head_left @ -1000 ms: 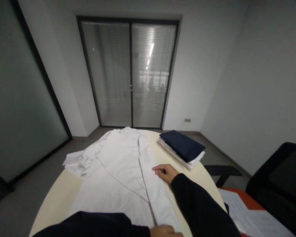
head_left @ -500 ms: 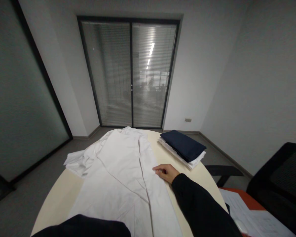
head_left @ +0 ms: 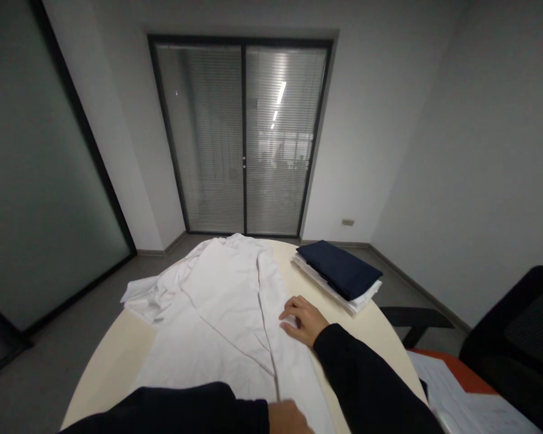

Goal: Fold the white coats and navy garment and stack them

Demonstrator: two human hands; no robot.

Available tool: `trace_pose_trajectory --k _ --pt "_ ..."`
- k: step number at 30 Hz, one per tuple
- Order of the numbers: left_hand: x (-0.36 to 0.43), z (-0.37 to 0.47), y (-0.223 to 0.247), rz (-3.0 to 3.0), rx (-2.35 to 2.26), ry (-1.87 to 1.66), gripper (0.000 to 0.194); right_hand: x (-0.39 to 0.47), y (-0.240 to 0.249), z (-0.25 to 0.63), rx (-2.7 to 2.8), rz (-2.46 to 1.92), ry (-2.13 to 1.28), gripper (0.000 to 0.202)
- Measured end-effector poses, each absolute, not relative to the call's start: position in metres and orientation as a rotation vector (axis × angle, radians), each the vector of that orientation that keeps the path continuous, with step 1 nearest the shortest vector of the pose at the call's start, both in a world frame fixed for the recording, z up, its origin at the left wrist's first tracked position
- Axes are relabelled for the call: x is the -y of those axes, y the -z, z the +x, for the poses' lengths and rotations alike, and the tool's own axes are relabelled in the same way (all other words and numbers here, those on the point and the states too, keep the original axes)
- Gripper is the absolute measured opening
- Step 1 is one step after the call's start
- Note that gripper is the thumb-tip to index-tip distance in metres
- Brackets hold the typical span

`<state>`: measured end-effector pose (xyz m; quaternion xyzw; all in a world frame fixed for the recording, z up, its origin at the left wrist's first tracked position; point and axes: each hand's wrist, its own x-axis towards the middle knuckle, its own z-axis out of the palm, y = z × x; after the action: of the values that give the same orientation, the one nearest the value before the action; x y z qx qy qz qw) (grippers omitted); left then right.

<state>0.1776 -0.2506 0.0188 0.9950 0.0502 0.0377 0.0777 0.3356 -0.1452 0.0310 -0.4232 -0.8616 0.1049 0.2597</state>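
Observation:
A white garment (head_left: 217, 325) with long creases lies spread over a round cream table (head_left: 113, 355). My right hand (head_left: 304, 320) rests at the garment's right edge, its thumb and fingers apart and bent, with no cloth visibly gripped. At the bottom edge of the view, my left hand (head_left: 289, 417) is over the lower part of the garment; its fingers are cut off by the frame. Beyond my right hand sits a folded dark blue cloth (head_left: 339, 268) on top of folded white cloth (head_left: 359, 301).
A black chair (head_left: 520, 337) with an armrest stands at the right. Beside it, papers (head_left: 470, 398) lie on an orange-red surface (head_left: 461, 374). A glass door with blinds (head_left: 276, 181) is behind the table, and a frosted glass panel is at the left.
My left hand has come into view at the bottom, its sleeve reaching further right. The thumb and fingers of my right hand have spread apart. The view has shifted slightly.

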Motion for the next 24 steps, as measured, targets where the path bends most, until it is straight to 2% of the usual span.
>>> trace_pose_trajectory --k 1,4,8,14,19,24 --pt "0.243 0.170 -0.029 2.979 -0.164 -0.150 0.023 0.145 -0.031 0.335 2.355 -1.107 -0.254 0.022" --pt "0.207 0.147 -0.056 2.914 -0.843 -0.412 0.022 0.147 -0.031 0.333 2.419 -1.045 -0.243 0.039" --pt "0.150 0.122 -0.054 2.772 -1.346 -0.544 0.040 0.150 -0.036 0.331 2.503 -1.070 -0.267 0.053" --pt "0.120 0.106 -0.018 2.724 -1.355 -0.562 0.052 0.149 -0.051 0.327 2.512 -1.144 -0.263 0.049" --pt "0.125 0.112 -0.022 2.718 -1.250 -0.574 0.056 0.141 -0.049 0.329 2.297 -1.335 -0.351 0.019" --pt "0.128 0.116 -0.028 2.698 -1.251 -0.563 0.057 0.119 -0.029 0.336 2.024 -1.431 -0.358 0.029"
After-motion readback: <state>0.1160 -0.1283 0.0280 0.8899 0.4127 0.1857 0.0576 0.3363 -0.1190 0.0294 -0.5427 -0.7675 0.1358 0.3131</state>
